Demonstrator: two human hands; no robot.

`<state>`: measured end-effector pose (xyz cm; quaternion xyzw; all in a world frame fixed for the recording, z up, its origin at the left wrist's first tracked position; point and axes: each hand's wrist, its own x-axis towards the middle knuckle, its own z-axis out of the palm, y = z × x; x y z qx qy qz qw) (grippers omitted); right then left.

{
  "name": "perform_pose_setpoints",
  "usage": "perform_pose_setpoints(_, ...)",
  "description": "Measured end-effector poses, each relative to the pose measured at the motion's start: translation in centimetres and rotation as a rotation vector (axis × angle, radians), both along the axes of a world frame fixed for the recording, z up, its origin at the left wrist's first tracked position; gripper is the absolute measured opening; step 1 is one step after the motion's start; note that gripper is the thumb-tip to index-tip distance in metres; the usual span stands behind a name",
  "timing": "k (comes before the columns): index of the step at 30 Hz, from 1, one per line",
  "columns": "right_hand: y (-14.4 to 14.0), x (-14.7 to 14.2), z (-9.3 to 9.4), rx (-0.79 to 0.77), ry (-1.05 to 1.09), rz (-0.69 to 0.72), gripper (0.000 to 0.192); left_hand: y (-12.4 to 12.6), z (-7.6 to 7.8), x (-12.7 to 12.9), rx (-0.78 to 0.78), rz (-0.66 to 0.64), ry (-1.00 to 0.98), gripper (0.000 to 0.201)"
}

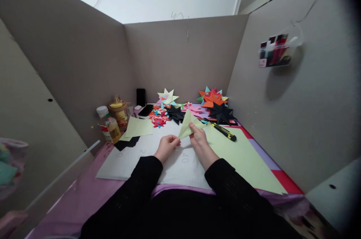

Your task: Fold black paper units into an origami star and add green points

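Observation:
Between my hands, above the white cutting mat (129, 167), is a folded piece of pale green paper (186, 125). My right hand (198, 137) grips its right side, with the thumb on top of the folds. The fingers of my left hand (168, 144) are pinched together at its lower left corner. To the right, a large pale green paper sheet (239, 156) lies flat, and a yellow and black utility knife (224, 132) rests across its top edge. Smaller pale green sheets (139, 127) lie to the left, partly over black paper (128, 144).
Folded paper stars stand in piles at the back, including black stars (221, 113) and an orange star (213, 99). A glue bottle (113, 129), a brown pot (119, 113) and a phone (141, 97) are at the back left. Grey panels (186, 55) enclose the table; a clear cup (278, 49) hangs right.

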<state>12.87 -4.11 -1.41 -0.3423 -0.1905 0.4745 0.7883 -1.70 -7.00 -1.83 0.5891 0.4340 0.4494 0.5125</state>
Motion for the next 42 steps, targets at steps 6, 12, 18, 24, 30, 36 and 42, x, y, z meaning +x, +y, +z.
perform_pose_setpoints(6,1.0,3.0,0.5,0.008,-0.008,-0.086,0.026,0.0,-0.3,-0.2,0.022,0.005,0.021,0.016)
perform_pose_setpoints(12,0.8,5.7,1.1,-0.026,-0.078,-0.118,0.022,0.5,0.0,-0.7,0.013,0.119,-0.040,0.020)
perform_pose_setpoints(18,-1.1,-1.9,-0.6,-0.033,-0.335,0.224,0.027,0.9,0.1,-0.6,0.035,0.202,-0.109,0.027)
perform_pose_setpoints(24,-1.6,-3.9,-0.8,-0.048,-0.463,0.257,0.030,0.2,0.4,0.0,0.038,0.142,-0.096,0.028)
perform_pose_setpoints(30,-0.9,-2.1,-0.8,-0.089,-0.448,0.206,0.035,0.0,0.4,-0.2,0.016,0.075,-0.073,0.020)
perform_pose_setpoints(36,-0.4,-0.8,-0.4,-0.094,-0.414,0.162,0.038,0.2,-0.3,-0.3,-0.006,0.053,-0.055,0.022)
perform_pose_setpoints(42,-1.3,-2.2,-0.9,-0.105,-0.448,0.279,0.032,0.5,-0.2,-0.4,0.005,0.042,-0.052,0.034)
